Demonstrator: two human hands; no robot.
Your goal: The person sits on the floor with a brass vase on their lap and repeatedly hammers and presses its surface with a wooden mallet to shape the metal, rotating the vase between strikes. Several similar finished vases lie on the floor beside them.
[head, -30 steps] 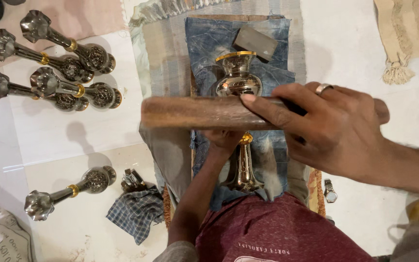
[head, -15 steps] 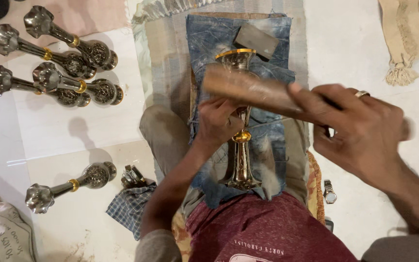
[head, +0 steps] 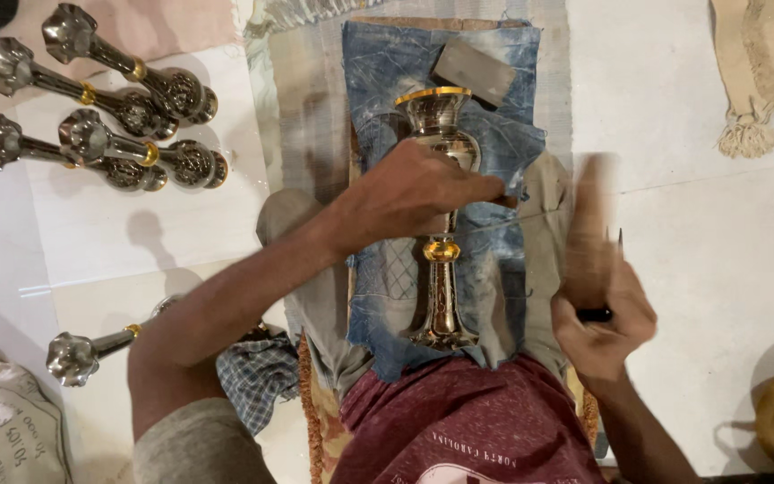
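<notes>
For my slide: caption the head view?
Left hand steadies a silver-and-gold metal vase on blue cloth; right hand blurred.

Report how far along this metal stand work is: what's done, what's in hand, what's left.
Looks done: four finished stands lie grouped at upper left. In hand: the left hand steadies a silver-and-gold stand on the blue denim cloth, while the right hand swings a blurred wooden tool beside it. Left: one more stand lies apart at lower left; whether it is finished, I cannot tell.

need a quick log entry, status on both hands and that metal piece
Left hand gripping the metal vase lying on blue denim cloth. Right hand raised beside it, clutching a blurred wooden stick. Nothing blocking.
</notes>
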